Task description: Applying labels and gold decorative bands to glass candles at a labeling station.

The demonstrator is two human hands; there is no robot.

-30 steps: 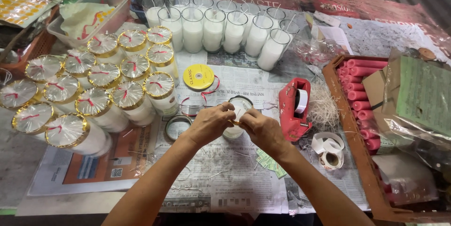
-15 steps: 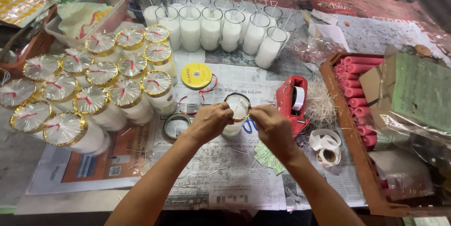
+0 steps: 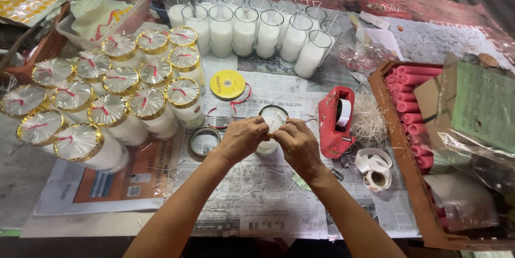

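Observation:
A glass candle jar [image 3: 271, 120] filled with white wax stands on newspaper at the table's middle. My left hand [image 3: 242, 138] and my right hand [image 3: 296, 143] meet at its near rim, fingers pinched on the jar and on its clear covering. A loose gold ring [image 3: 204, 141] lies just left of my left hand. A yellow spool of red ribbon [image 3: 227, 84] lies beyond the jar, its red ribbon [image 3: 236, 109] trailing toward it.
Several wrapped jars with gold rims and red bows [image 3: 107, 109] crowd the left. Uncovered white candle jars [image 3: 257, 30] line the back. A red tape dispenser [image 3: 336, 120] and label roll [image 3: 374, 168] lie right, beside a wooden tray of pink rolls [image 3: 413, 108] and bagged packages [image 3: 475, 108].
Both hands have closed in together on the jar's near rim; the right hand shifted slightly left. The jar has stayed where it was.

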